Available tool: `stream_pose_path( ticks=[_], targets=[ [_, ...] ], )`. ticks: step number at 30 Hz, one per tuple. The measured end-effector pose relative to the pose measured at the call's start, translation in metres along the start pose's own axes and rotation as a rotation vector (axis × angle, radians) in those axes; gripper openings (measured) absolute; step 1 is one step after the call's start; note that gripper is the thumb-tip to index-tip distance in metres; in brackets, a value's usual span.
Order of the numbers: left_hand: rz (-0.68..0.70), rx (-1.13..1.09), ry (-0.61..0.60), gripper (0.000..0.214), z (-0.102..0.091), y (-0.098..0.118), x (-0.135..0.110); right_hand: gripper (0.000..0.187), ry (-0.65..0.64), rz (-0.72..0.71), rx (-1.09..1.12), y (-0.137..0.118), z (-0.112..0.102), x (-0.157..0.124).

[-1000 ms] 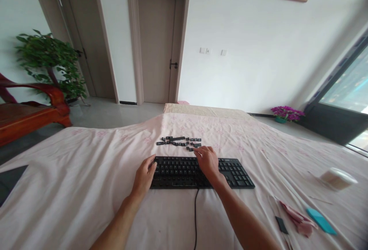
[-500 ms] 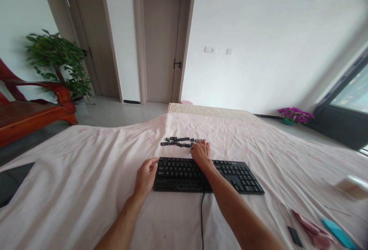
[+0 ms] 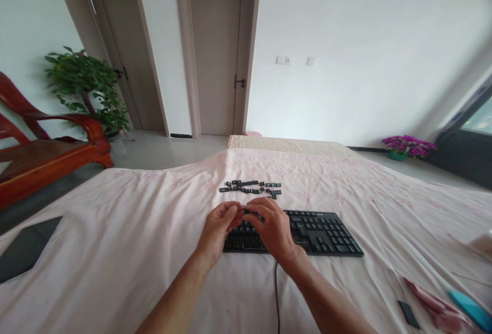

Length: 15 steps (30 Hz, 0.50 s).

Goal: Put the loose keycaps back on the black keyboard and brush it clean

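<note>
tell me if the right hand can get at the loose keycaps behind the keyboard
Probably yes. The right hand hovers over the keyboard, and the loose keycaps lie just past its far edge on the sheet, with nothing between them.

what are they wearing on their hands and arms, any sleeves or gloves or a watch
Nothing worn shows. The left hand and right hand are bare, with no gloves and no watch or band at either wrist. No sleeves show down to the picture's lower edge.
</note>
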<state>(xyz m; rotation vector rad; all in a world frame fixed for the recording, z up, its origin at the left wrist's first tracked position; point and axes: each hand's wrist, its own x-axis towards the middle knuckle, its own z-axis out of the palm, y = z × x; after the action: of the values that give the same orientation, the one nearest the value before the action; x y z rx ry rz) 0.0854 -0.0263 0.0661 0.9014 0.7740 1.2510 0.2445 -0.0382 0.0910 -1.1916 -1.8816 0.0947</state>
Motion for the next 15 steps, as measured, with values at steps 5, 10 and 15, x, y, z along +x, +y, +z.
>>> stream_pose_path(
  ticks=[5,10,15],
  targets=[
    [-0.180,-0.170,-0.085,0.035,0.009,0.008,-0.007,0.016,0.066,-0.013,0.128,-0.016,-0.002,-0.006],
    [-0.183,-0.273,-0.099,0.034,0.002,0.005,-0.005,0.023,0.086,0.087,0.376,-0.018,0.006,-0.006],
    [-0.191,-0.290,-0.106,0.033,0.003,0.001,-0.005,0.023,0.087,0.105,0.472,-0.017,0.008,-0.007]
  ],
)
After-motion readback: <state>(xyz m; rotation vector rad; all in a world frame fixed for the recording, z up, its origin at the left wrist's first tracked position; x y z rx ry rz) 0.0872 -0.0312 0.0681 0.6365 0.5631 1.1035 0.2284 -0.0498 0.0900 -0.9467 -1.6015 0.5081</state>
